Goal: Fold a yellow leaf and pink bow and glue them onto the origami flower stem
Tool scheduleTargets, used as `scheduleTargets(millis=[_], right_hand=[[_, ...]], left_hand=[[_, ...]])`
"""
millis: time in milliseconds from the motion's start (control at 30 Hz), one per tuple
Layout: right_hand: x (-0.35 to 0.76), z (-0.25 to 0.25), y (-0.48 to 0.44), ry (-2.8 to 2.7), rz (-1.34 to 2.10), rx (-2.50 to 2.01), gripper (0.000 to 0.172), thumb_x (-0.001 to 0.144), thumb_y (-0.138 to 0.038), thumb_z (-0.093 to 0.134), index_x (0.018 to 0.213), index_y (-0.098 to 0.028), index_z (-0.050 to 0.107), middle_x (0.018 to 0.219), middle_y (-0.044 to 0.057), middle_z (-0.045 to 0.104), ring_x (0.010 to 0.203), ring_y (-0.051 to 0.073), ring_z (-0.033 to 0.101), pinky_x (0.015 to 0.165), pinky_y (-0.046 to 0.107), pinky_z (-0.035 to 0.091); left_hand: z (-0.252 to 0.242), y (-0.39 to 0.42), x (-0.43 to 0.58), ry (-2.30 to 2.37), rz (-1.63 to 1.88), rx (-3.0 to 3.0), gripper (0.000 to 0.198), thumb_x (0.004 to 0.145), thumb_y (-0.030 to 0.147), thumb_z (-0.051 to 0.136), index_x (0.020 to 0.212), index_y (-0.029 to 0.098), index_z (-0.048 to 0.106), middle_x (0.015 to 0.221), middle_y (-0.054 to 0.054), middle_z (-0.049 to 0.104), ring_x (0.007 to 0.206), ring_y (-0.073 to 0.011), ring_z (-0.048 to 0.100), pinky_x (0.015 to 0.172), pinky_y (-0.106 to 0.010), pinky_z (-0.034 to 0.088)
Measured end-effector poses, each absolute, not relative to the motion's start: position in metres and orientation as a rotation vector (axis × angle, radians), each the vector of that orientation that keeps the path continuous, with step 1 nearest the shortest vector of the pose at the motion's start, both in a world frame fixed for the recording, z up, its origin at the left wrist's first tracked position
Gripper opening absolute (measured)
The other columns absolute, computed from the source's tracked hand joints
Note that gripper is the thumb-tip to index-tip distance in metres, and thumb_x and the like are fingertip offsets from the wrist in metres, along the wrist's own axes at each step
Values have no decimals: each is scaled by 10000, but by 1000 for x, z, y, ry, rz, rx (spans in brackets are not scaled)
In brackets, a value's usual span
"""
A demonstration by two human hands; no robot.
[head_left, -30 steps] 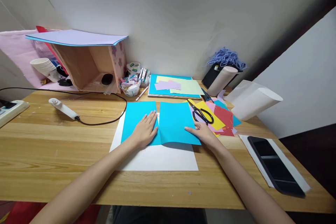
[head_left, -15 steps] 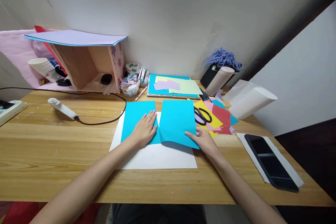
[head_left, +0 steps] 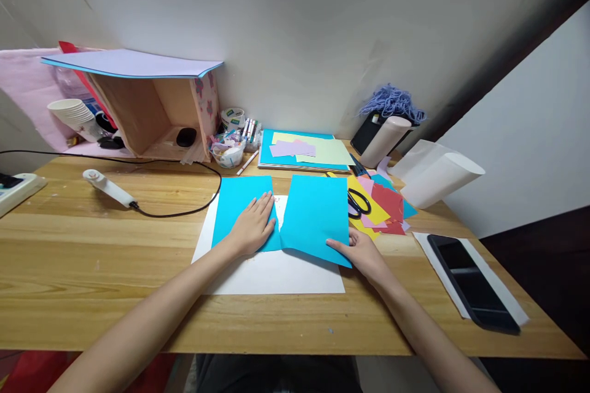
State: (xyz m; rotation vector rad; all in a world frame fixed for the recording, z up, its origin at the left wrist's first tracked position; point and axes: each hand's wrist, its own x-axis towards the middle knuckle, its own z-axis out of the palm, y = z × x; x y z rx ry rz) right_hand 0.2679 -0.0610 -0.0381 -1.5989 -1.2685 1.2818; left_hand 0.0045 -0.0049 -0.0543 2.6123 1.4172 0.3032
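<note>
A sheet of blue paper (head_left: pixel 318 212) is torn down its middle, the two parts meeting only near the lower edge. My left hand (head_left: pixel 253 221) lies flat on the left part, fingers stretched out, pressing it down. At the lower right corner my right hand (head_left: pixel 364 252) pinches the right part between thumb and fingers; that part is lifted a little and curved. Beneath lies a white sheet (head_left: pixel 276 276), showing through the widening V-shaped gap, with small reddish marks near the top.
Black-handled scissors (head_left: pixel 359 204) rest on coloured paper scraps (head_left: pixel 391 209) at the right. Behind are stacked papers (head_left: pixel 338 153), a tub of scraps (head_left: pixel 228 152) and an open box (head_left: pixel 152 110). A glue gun (head_left: pixel 108 189) with its cord lies left, a phone (head_left: pixel 472 282) right.
My right hand has moved slightly right and down with the right part of the blue paper, and the gap between the parts has widened downward. My left hand stays in place.
</note>
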Motion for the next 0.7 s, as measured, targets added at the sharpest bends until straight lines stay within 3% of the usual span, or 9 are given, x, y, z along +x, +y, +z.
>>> scheduleTargets(millis=[500, 600, 700], right_hand=[[296, -42, -76, -1133, 1271, -1538, 399, 600, -443, 723, 880, -176, 626, 936, 88, 700, 841, 276, 655, 687, 379, 554], [288, -30, -60, -1209, 1278, -1495, 426, 608, -495, 695, 887, -178, 640, 915, 83, 701, 820, 264, 653, 652, 352, 547], [275, -17, -38, -1287, 1331, -1479, 443, 642, -529, 650, 914, -179, 645, 879, 69, 704, 773, 237, 654, 619, 321, 533]], left_hand=[[-56, -4, 3, 1421, 377, 2549, 571, 899, 404, 215, 1387, 108, 203, 1470, -109, 175, 1347, -197, 153, 1097, -377, 153], [-43, 0, -5, 1641, 526, 2398, 533, 882, 381, 274, 1339, 108, 299, 1414, -140, 313, 1301, -233, 282, 1052, -382, 255], [-28, 8, -23, 2110, 616, 2099, 510, 843, 387, 347, 1235, 66, 405, 1203, -208, 498, 1149, -303, 454, 941, -423, 360]])
